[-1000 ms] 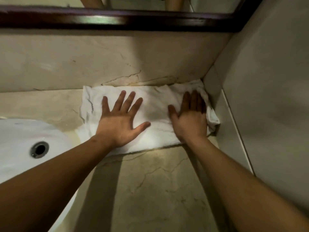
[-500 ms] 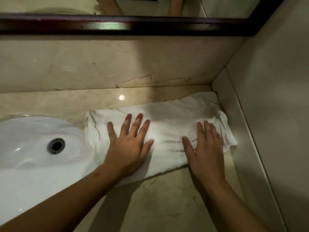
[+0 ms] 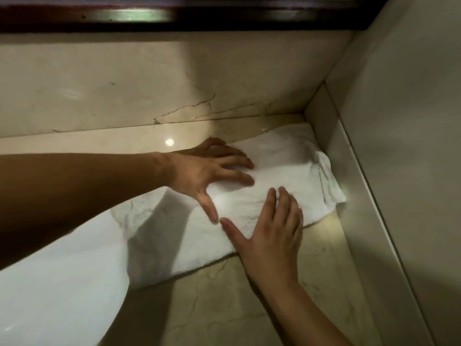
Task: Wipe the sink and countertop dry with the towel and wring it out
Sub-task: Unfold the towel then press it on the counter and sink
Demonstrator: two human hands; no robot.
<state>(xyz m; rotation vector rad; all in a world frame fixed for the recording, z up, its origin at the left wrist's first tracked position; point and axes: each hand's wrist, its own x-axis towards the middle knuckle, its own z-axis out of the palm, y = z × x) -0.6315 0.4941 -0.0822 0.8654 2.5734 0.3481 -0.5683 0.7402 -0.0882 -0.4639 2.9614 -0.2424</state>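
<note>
Since the towel [image 3: 262,186] slid nearer, left hand [image 3: 207,171] turned sideways, right hand [image 3: 272,236] flat

2 bare forearms, no sleeves; left hand [image 3: 199,176] and right hand [image 3: 272,236] without rings or gloves
</note>
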